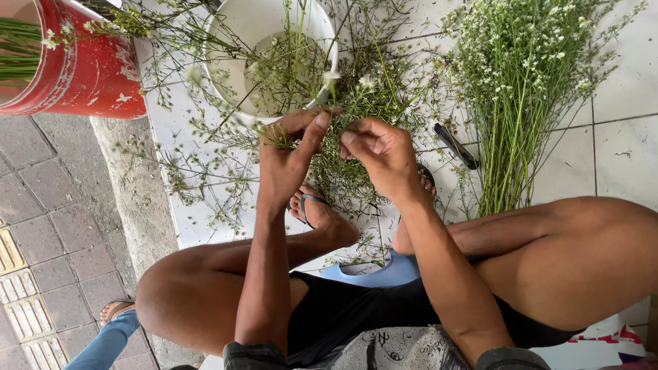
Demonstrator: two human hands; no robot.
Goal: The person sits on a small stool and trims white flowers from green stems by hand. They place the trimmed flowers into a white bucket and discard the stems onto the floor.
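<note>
My left hand pinches a thin green stem with tiny white flowers between thumb and fingers. My right hand is right beside it, fingers curled on the same sprig. Both hands hover over a loose pile of green trimmings on the white tiled floor. Just beyond them stands a white bucket with sprigs hanging over its rim. I sit low with my knees spread and my sandalled feet under my hands.
A large bunch of long-stemmed white flowers lies on the tiles at right, with a black-handled tool beside it. A red bucket holding green stems stands at upper left. Brick paving and another person's sandalled foot are at lower left.
</note>
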